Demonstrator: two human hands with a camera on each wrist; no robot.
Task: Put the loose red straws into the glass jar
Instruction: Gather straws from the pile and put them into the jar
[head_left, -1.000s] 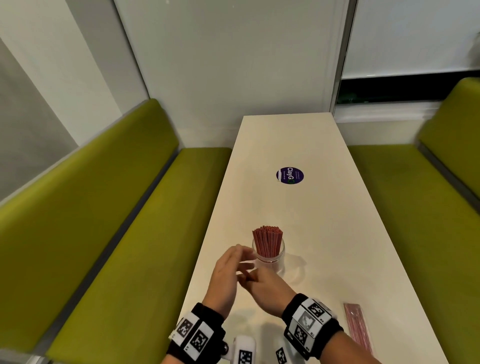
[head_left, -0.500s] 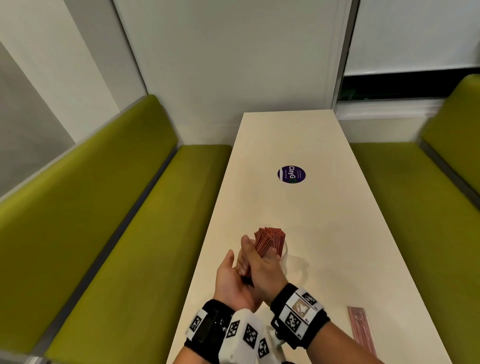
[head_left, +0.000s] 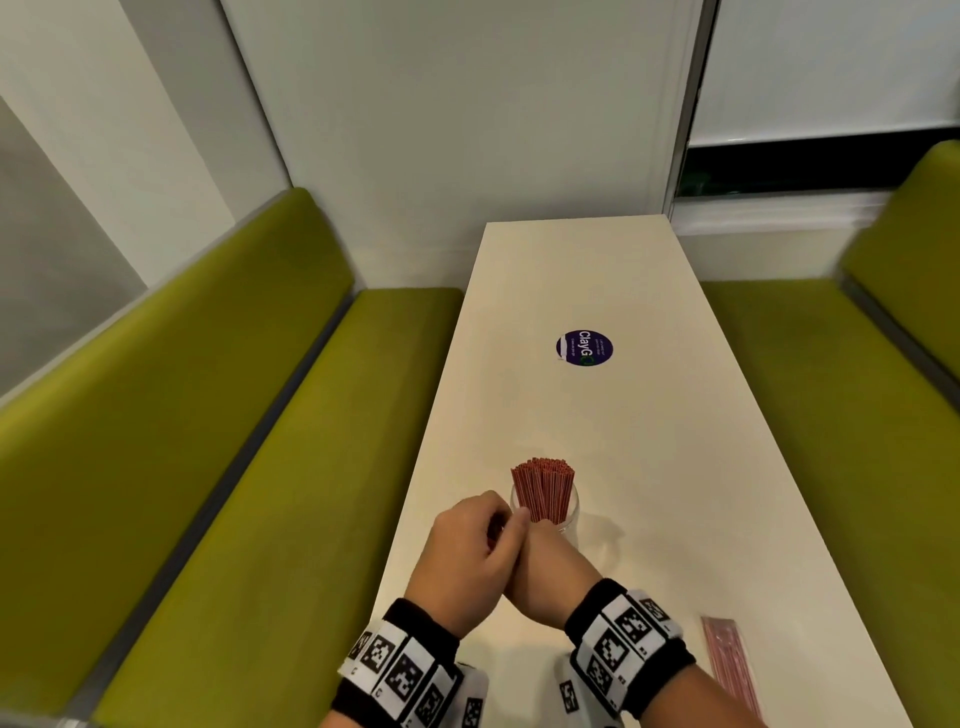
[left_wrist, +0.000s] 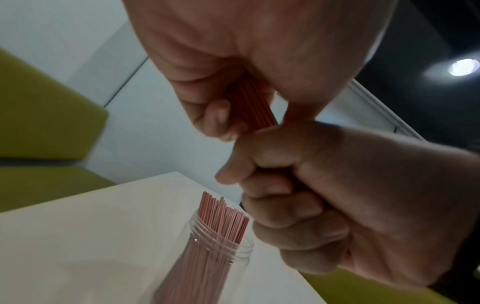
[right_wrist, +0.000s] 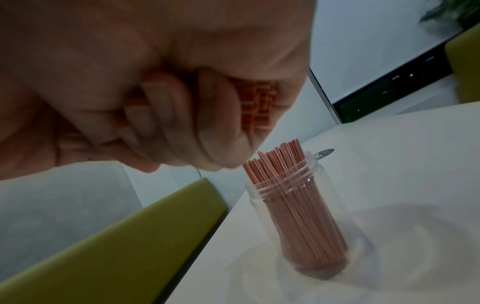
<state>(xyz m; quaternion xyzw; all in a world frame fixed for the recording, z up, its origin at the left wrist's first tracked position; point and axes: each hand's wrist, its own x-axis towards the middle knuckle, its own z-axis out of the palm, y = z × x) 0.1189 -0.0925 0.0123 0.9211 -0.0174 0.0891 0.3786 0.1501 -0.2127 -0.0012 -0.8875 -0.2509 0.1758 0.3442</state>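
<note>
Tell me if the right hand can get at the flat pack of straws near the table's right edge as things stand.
Probably not yet. The way across the table to the pack looks free, but the right hand grips a bundle of straws together with the left hand, so it would have to let go first.

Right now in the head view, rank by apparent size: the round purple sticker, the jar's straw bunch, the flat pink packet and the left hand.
1. Left hand, though nearness to the camera inflates it.
2. Packet and straw bunch: too alike to rank; the frame edge may crop the packet.
3. Sticker, smallest, but farthest away.
</note>
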